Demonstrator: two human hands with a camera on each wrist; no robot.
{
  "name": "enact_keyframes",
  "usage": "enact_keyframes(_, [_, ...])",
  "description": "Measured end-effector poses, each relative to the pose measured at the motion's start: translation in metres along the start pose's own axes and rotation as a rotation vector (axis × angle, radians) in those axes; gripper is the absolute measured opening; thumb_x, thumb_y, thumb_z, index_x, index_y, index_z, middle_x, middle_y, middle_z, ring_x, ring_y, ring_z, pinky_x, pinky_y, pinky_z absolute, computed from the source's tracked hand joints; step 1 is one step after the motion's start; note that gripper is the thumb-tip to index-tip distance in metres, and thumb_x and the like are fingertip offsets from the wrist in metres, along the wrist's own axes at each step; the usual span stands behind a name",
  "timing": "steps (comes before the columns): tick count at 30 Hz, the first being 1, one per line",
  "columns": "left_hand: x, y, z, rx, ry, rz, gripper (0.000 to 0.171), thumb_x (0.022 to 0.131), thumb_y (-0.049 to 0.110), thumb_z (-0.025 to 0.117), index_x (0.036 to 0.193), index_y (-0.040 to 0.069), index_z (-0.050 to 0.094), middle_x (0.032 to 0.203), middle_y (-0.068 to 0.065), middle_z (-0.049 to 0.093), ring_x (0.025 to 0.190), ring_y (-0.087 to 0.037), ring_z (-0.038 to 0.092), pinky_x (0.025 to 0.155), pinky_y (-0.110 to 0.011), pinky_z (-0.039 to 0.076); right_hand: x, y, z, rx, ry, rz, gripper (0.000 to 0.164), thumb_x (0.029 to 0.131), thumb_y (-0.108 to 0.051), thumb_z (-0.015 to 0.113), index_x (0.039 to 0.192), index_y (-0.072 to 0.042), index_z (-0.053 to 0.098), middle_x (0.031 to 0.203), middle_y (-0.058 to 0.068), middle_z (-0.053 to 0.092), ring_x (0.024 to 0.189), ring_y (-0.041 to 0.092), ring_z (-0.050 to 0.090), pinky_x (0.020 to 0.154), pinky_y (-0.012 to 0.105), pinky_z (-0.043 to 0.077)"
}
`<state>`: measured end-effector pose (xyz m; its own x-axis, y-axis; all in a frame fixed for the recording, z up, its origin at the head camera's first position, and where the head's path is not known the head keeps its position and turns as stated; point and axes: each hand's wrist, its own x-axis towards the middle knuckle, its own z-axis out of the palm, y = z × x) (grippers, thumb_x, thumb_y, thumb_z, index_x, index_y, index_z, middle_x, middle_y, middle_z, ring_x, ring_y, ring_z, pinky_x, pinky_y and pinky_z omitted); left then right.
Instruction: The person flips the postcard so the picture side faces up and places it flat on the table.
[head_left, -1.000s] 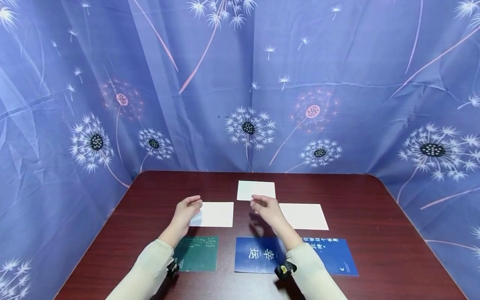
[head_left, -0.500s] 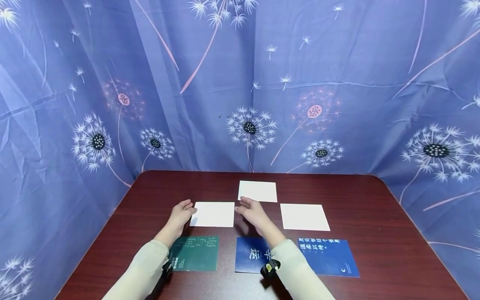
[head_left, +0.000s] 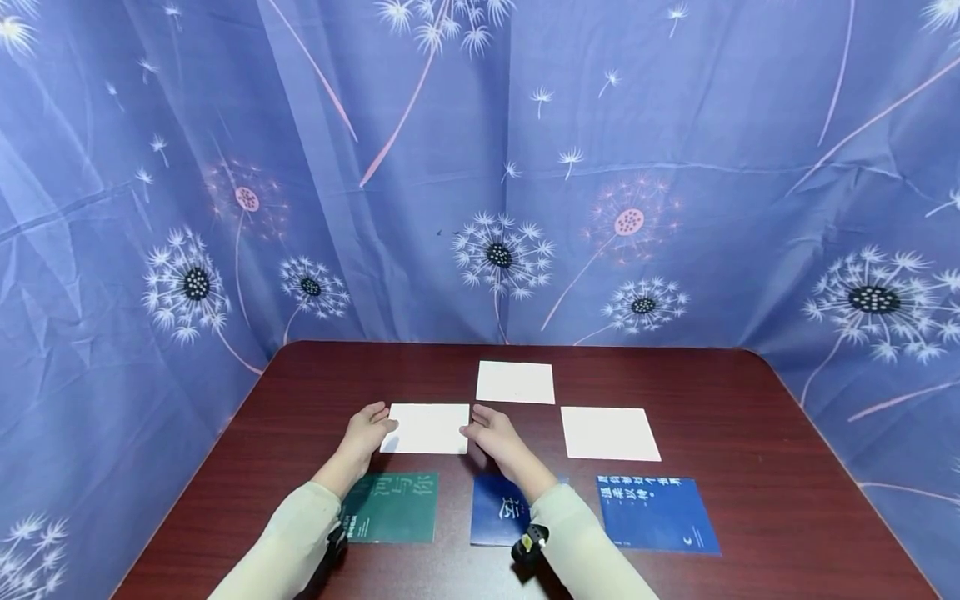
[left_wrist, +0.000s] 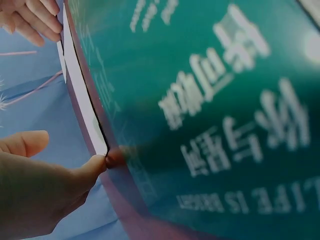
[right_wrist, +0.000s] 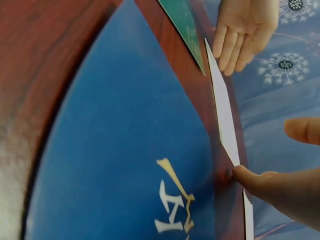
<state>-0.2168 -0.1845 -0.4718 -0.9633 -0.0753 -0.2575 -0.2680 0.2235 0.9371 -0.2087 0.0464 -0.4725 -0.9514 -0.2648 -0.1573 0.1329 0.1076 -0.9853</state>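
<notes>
In the head view a white card (head_left: 426,429) lies on the table between both hands. My left hand (head_left: 363,435) is at its left end, the thumb tip overlapping the edge and the fingers apart from the thumb. At the right end, the thumb of my right hand (head_left: 497,437) reaches the edge, its fingers relaxed. In the left wrist view a thumb tip meets the corner of the white card (left_wrist: 82,95). The right wrist view has a digit right at the edge of the white card (right_wrist: 226,117), with another finger held away from it.
Two more white cards, a far card (head_left: 515,382) and a right-hand card (head_left: 611,433), lie on the dark red table (head_left: 720,392). Nearer are a green card (head_left: 397,508), a blue card (head_left: 491,517) partly under the right arm, and another blue card (head_left: 660,517). A dandelion-print curtain (head_left: 420,275) surrounds the table.
My right hand has moved left from between the white cards to the right end of the left white card. My left hand has shifted slightly left and down, staying at the card's left end.
</notes>
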Motion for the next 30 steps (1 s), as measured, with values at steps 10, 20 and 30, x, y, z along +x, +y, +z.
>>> enact_keyframes(10, [0.005,0.0,0.002,0.002,0.023,0.001,0.057,0.094,0.0,0.05,0.143,-0.013,0.026,0.145,-0.032,0.032,0.134,-0.044,0.033,0.109,-0.05,0.032,0.002,-0.003,0.007,0.023,0.025,0.026,0.063,0.091,-0.005,0.054,0.141,0.02,0.024,0.145,0.036,0.03,0.135,0.045,0.031,0.109,0.049,0.033])
enact_keyframes(20, [0.016,0.002,0.003,-0.028,0.096,-0.025,0.051,0.092,-0.002,0.047,0.139,-0.015,0.032,0.138,-0.035,0.039,0.13,-0.044,0.038,0.108,-0.049,0.034,0.009,0.002,0.007,0.098,0.079,0.046,0.06,0.089,0.003,0.052,0.141,0.019,0.025,0.142,0.035,0.035,0.13,0.045,0.04,0.106,0.048,0.038])
enact_keyframes(30, [0.024,0.0,0.004,-0.056,0.166,-0.025,0.048,0.087,-0.006,0.048,0.134,-0.016,0.039,0.127,-0.034,0.046,0.119,-0.041,0.047,0.101,-0.045,0.041,0.013,0.009,0.012,0.147,0.15,0.039,0.059,0.082,0.012,0.05,0.138,0.019,0.033,0.136,0.033,0.041,0.125,0.044,0.044,0.1,0.043,0.045])
